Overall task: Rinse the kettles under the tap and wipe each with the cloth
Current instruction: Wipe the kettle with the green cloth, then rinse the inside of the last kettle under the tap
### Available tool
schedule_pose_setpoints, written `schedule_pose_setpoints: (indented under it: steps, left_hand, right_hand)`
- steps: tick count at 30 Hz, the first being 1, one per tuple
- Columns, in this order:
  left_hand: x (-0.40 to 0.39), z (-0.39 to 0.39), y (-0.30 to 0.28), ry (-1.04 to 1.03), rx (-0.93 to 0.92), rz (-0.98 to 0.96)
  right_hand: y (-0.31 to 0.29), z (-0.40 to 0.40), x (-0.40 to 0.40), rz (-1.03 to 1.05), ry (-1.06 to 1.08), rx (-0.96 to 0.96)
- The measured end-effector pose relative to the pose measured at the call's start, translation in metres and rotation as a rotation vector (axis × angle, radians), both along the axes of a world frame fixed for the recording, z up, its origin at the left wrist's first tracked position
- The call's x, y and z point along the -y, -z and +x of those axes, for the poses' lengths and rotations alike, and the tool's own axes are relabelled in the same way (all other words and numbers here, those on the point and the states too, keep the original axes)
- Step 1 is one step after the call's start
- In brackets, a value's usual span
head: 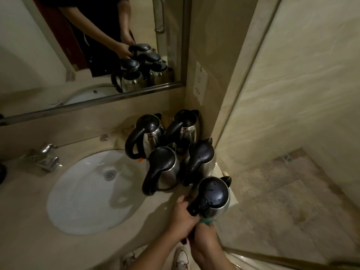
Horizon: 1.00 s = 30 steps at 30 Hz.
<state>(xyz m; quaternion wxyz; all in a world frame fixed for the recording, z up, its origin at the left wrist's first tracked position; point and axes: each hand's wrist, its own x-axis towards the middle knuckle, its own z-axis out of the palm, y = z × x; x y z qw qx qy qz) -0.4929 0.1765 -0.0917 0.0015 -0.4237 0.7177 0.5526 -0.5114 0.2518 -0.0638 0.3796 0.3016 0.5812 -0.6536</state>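
A wet kettle (214, 195) is held by its handle in the left hand (183, 217) at the counter's right edge; a green cloth (207, 221) seems gripped by the right hand (204, 236). A slip over that edge is risked

a: where do the kettles stand?
b: four kettles (169, 151) sit in two pairs in the far right corner of the desk (29, 221), right of the sink (81, 191). a fifth kettle (213, 195) is nearest, at the desk's right edge.
a: and the tap?
b: the tap (45, 155) is left of and behind the sink. the mirror (87, 45) hangs on the wall behind.
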Motion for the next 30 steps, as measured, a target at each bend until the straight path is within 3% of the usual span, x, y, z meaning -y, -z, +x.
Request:
schedule_pose_setpoints:
  steps: [4, 9, 13, 18, 22, 27, 30]
  left_hand:
    - [0.03, 0.044, -0.01, -0.024, -0.07, 0.141]
    - [0.058, 0.101, -0.025, -0.384, -0.202, 0.445]
    - [0.067, 0.13, -0.028, -0.555, -0.289, 0.608]
    - [0.106, 0.161, -0.059, -0.792, -0.487, 0.661]
    - [0.174, 0.205, -0.107, -0.886, -0.694, 0.586]
    - [0.255, 0.277, -0.16, -0.931, -0.756, 0.32]
    - [0.299, 0.32, -0.177, -1.063, -0.771, 0.203]
  right_hand:
    - [-0.002, 0.018, 0.022, -0.071, -0.046, 0.195]
    - [-0.012, 0.036, 0.057, 0.019, -0.12, 0.345]
    - [-0.021, 0.054, 0.085, -0.027, -0.178, 0.362]
    - [-0.063, 0.06, 0.129, -0.255, -0.302, 0.312]
    - [-0.116, 0.08, 0.188, -0.356, -0.541, 0.173]
    - [-0.165, 0.129, 0.278, -0.441, -0.787, -0.012]
    - [-0.185, 0.168, 0.329, -0.486, -0.932, -0.063]
